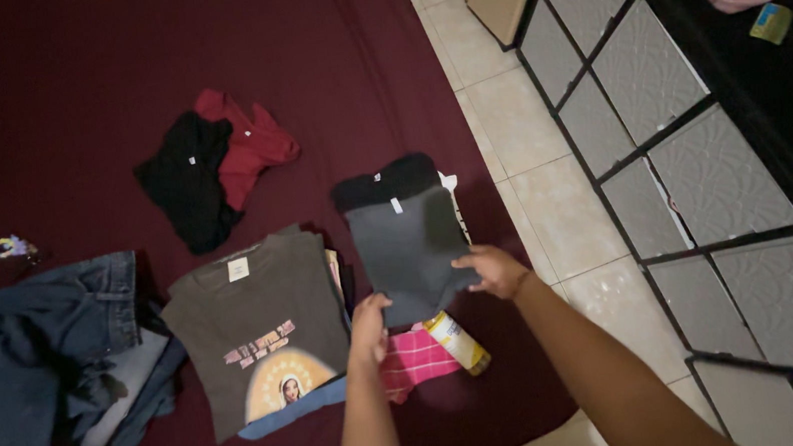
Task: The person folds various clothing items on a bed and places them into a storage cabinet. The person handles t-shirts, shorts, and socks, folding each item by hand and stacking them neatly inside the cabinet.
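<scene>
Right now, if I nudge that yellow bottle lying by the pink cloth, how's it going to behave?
The yellow bottle lies on its side, so it would probably roll rather than tip. The soft maroon sheet under it may slow that. The pink checked cloth touches one side and would likely block rolling that way.

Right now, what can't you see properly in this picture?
- Head view: the pink checked cloth is mostly hidden under the left hand and the folded grey shirt.
- The yellow bottle is partly covered by that shirt.
- The jeans are cut off by the left edge.
- The small colourful thing is too small to tell.
</scene>
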